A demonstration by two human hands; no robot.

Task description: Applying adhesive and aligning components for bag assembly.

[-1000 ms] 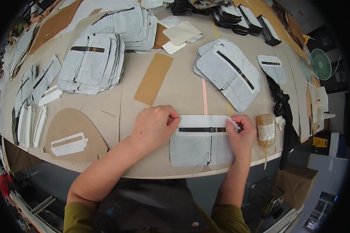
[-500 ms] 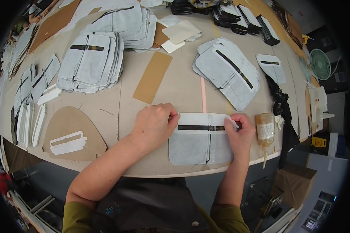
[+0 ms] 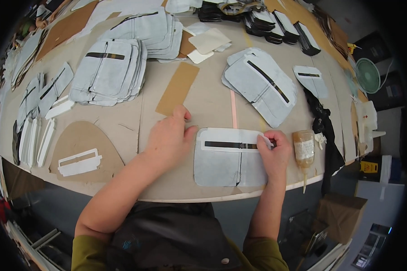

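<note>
A pale grey fabric panel (image 3: 217, 169) lies flat at the near table edge. Across its upper part runs a white strip (image 3: 226, 150) framing a dark slot with a zipper-like band. My right hand (image 3: 276, 151) pinches the right end of the white strip between thumb and fingers; the strip's tip is slightly raised there. My left hand (image 3: 171, 137) is just off the panel's upper left corner, thumb and index finger apart, with nothing visible between them; its other fingers are curled. Beyond it lies a tan rectangular card (image 3: 178, 88).
Stacks of similar panels stand at left (image 3: 106, 79) and right (image 3: 262, 86). A glue bottle (image 3: 304, 147) lies close by my right hand, beside a black cloth strip (image 3: 323, 117). Left of my left arm, a brown card template (image 3: 86, 135) carries a white cut-out frame (image 3: 80, 162).
My left hand has let go of the panel's upper left corner and moved left and away, its fingers parting. My right hand keeps its pinch at the right end.
</note>
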